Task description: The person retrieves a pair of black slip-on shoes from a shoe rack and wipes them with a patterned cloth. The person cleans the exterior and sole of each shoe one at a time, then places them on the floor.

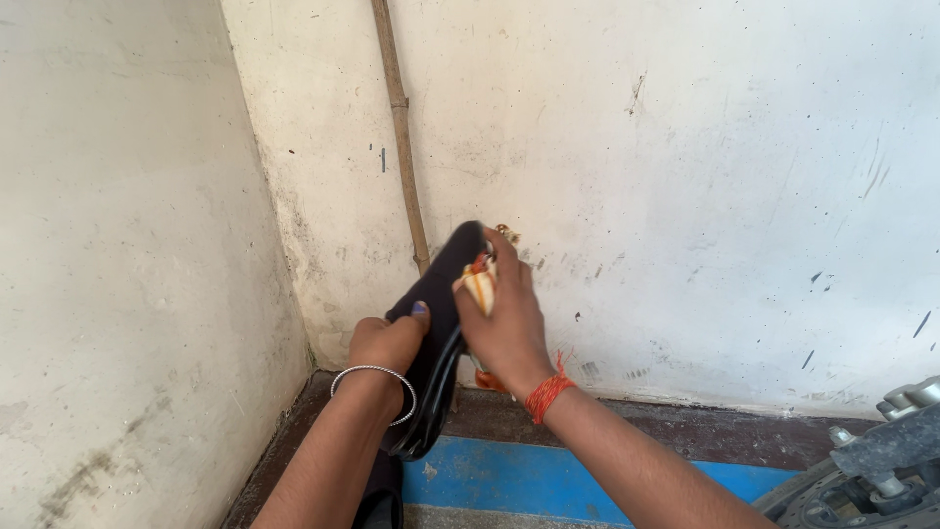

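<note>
black footwear [443, 294], which looks like a dark sandal or shoe with a curved sole edge, is being held up in front of the corner where two pale, scuffed walls are meeting, roughly at the middle of the head view. the left hand [387, 343] is gripping it from the left side, fingers closed around the dark upper with a painted thumbnail pressing on top, and a thin silver bangle [377, 377] is circling that wrist. the right hand [509, 323] is closing around a bunched orange and white cloth [480, 284] and is pressing it against the right side of the footwear, so cloth and footwear are touching. a red thread band [546, 392] is sitting tied at the right wrist. behind the hands, a thin brownish pipe [401, 127] is running down the right-hand wall [685, 176], just beside the corner, and is passing behind the top of the footwear. the left-hand wall [127, 245] is showing grey stains low down. below the hands, a dark strip of floor edge [685, 431] is lying along the base of the wall, and a blue strip [529, 480] is lying just in front of it. at the lower right corner, grey metal machine parts [871, 460] with bolts are showing, well apart from both hands; what kind of machine it is cannot be told.
</note>
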